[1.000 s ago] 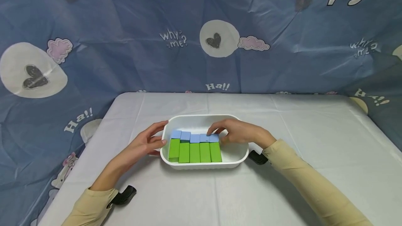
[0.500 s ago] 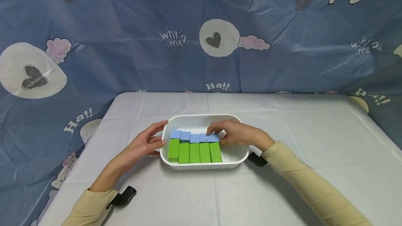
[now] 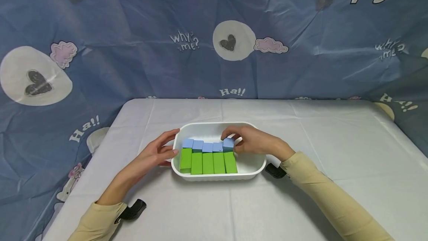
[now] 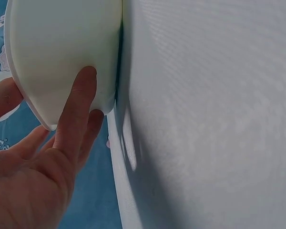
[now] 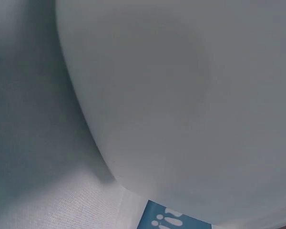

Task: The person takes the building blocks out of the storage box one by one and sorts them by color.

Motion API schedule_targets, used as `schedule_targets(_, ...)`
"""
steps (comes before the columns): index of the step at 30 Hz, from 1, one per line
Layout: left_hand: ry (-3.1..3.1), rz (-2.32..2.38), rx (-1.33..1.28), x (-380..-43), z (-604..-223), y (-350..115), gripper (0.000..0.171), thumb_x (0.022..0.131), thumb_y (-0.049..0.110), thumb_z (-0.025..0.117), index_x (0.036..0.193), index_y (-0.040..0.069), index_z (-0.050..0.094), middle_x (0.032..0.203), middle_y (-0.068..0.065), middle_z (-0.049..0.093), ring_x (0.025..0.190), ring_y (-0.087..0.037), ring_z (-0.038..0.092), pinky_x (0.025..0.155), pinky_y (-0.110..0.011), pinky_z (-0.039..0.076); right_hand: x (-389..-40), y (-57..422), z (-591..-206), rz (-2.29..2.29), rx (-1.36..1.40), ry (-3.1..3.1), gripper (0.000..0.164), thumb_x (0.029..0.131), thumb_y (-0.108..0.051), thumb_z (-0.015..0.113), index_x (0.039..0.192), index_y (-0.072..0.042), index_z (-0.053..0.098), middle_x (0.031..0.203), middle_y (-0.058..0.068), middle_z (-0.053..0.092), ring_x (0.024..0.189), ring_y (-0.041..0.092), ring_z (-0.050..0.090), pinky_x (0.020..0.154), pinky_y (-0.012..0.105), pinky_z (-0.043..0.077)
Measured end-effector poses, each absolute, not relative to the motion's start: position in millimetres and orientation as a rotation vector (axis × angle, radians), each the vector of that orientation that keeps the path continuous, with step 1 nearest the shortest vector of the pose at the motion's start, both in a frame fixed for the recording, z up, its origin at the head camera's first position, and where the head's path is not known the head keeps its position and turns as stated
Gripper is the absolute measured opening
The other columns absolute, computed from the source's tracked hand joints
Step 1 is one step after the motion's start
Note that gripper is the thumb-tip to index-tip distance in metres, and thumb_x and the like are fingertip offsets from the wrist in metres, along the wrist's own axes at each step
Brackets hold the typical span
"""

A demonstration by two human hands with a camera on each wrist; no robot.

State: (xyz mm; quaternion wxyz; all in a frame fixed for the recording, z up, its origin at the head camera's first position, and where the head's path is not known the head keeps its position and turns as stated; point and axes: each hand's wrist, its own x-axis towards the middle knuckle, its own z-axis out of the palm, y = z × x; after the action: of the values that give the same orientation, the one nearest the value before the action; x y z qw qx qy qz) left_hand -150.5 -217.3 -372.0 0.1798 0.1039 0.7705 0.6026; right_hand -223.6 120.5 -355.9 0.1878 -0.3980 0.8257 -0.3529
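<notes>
In the head view, a white plastic basin (image 3: 217, 177) holds a row of green blocks (image 3: 208, 163) in front and a row of light blue blocks (image 3: 207, 147) behind them. My right hand (image 3: 259, 140) reaches over the basin and pinches the rightmost blue block (image 3: 229, 144) between thumb and fingertips. That block stands higher than the ones beside it. My left hand (image 3: 157, 150) rests against the basin's left end. The left wrist view shows fairly straight fingers of that hand (image 4: 43, 167) touching the outer wall, with another fingertip right at the rim.
A white cloth (image 3: 200, 211) covers the table under the basin. Behind it hangs a blue printed curtain (image 3: 140, 66). Both wrists wear black camera mounts (image 3: 133, 209). The basin's outer wall (image 5: 157, 105) fills most of the right wrist view, hiding the right hand there.
The rightmost blue block has risen slightly in my right hand's fingers, above its neighbours. The left hand and the basin have stayed in place.
</notes>
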Motion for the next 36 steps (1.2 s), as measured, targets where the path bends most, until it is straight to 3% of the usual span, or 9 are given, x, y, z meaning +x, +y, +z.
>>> schedule_targets(11, 2.175, 1.699, 0.3, -150.5, -369.6, -216.8, 0.063, 0.099, 0.02, 0.06, 0.154, 0.024, 0.03, 0.155, -0.003, 0.032, 0.125, -0.031, 0.052, 0.086, -0.043, 0.051, -221.7, 125.5, -357.8, -1.187, -1.03, 2.276, 0.045, 0.081, 0.004, 0.061, 0.124, -0.01, 0.06, 0.123, -0.001, 0.059, 0.114, 0.021, 0.057, 0.085, 0.031, 0.052)
schedule_targets(24, 2.171, 1.714, 0.295, -151.6, -369.4, -217.6, 0.063, 0.099, 0.018, 0.06, 0.154, 0.024, 0.029, 0.155, -0.003, 0.032, 0.124, -0.031, 0.053, 0.085, -0.044, 0.052, -219.6, 128.1, -355.0, -1.403, -1.051, 2.181, 0.043, 0.082, 0.008, 0.06, 0.124, -0.005, 0.06, 0.122, 0.002, 0.058, 0.111, 0.022, 0.057, 0.087, 0.036, 0.052)
schedule_targets(36, 2.17, 1.717, 0.293, -150.1, -370.9, -217.4, 0.064, 0.099, 0.018, 0.06, 0.154, 0.022, 0.029, 0.155, -0.004, 0.032, 0.124, -0.031, 0.053, 0.085, -0.044, 0.052, -214.3, 132.4, -358.5, -1.599, -1.091, 2.179, 0.046, 0.084, 0.007, 0.062, 0.126, -0.011, 0.061, 0.127, 0.014, 0.059, 0.109, 0.027, 0.058, 0.091, 0.039, 0.05)
